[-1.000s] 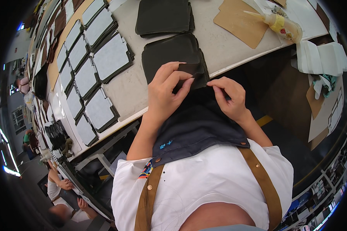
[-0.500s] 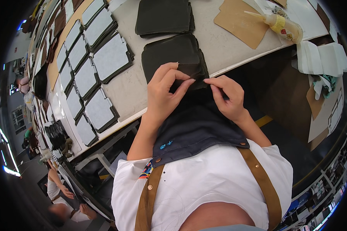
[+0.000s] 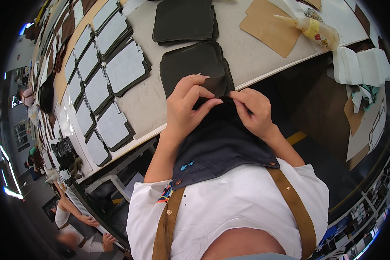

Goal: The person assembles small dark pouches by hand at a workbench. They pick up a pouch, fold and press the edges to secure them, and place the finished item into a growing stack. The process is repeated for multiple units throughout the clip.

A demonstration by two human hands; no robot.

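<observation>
At the table's near edge lies a stack of dark, leather-like sheets (image 3: 184, 63) with rounded corners. My left hand (image 3: 187, 97) rests over its near side, thumb and fingers pinching the lifted edge of the top sheet (image 3: 217, 86), which curls upward. My right hand (image 3: 255, 107) is at the same sheet's near right corner, with thumb and forefinger closed on the edge. Exactly how many layers sit between the fingertips is hidden. Just beyond stands a second stack of similar dark sheets (image 3: 183, 19).
Several piles of white-faced, dark-backed pieces (image 3: 125, 67) lie in rows to the left. Brown card (image 3: 268, 28) and a yellowish bottle with a long nozzle (image 3: 320, 32) are at the far right. White folded pieces (image 3: 362, 65) hang beside them. Another person (image 3: 80, 221) works at lower left.
My right hand has shifted slightly left, onto the sheet's corner. The top sheet's near edge is curled up more. At lower left the other person's arms have moved.
</observation>
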